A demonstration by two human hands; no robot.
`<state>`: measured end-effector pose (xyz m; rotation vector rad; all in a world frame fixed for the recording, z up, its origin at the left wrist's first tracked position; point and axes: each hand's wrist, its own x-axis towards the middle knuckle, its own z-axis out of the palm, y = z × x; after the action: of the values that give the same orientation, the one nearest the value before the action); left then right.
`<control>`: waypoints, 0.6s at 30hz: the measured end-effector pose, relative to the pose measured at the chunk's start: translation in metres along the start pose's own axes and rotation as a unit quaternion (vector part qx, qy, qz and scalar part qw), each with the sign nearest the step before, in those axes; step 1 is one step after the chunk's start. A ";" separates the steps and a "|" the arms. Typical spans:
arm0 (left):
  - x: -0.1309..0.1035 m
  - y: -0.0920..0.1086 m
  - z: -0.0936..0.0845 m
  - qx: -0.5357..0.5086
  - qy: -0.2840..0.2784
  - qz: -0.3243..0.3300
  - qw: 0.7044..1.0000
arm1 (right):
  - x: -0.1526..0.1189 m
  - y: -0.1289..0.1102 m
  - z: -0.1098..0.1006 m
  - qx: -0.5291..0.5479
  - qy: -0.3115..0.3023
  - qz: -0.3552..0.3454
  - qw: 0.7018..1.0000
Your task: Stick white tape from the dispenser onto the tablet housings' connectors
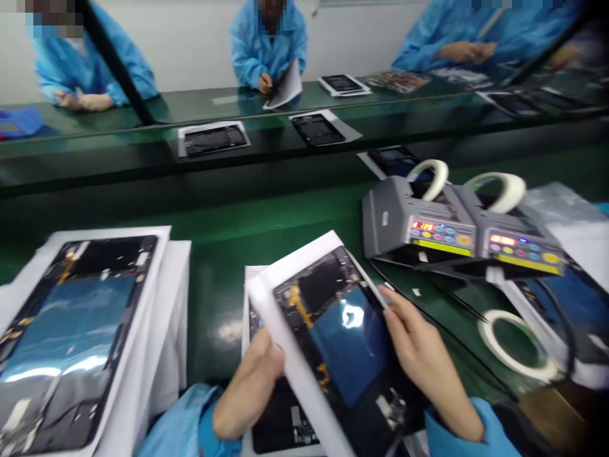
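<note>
An opened tablet (347, 343), its blue battery and circuit board exposed, lies on a white sheet and is held tilted above the bench. My left hand (252, 381) is closed round the left edge of the sheet, its fingertips partly hidden. On the opposite side, my right hand (421, 343) grips the tablet's right edge, fingers along the rim and thumb out of sight. Beneath it, a second opened tablet (280, 422) rests on another white sheet on the bench, mostly covered by the held one.
Left stands a stack of white sheets with an opened tablet (80, 317) on top. Two grey tape dispensers (385, 222) with lit displays stand at right, near a loose tape roll (490, 349) and cables. Beyond, tablets (216, 138) line a shelf; co-workers (269, 47) in blue sit behind.
</note>
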<state>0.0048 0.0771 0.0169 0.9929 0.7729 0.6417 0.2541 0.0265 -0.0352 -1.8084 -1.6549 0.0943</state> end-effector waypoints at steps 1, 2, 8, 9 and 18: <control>0.001 0.001 -0.008 0.022 0.046 -0.020 0.998 | -0.011 -0.006 -0.002 0.002 -0.015 0.029 0.999; 0.003 0.002 -0.016 0.056 0.086 -0.035 0.994 | -0.018 -0.011 -0.003 0.011 -0.041 0.046 0.998; 0.032 0.018 -0.045 0.119 0.090 -0.109 0.983 | -0.010 0.050 -0.024 -0.106 0.133 0.032 0.985; 0.038 0.022 -0.047 0.121 0.079 -0.122 0.982 | -0.004 0.073 -0.032 -0.187 0.198 0.032 0.962; 0.068 0.034 -0.066 0.146 0.033 -0.174 0.973 | 0.018 0.156 -0.073 -0.277 0.203 -0.044 0.938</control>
<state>-0.0139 0.1752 0.0072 1.0721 1.0935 0.2608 0.4263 0.0174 -0.0519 -1.9650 -1.5419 -0.8095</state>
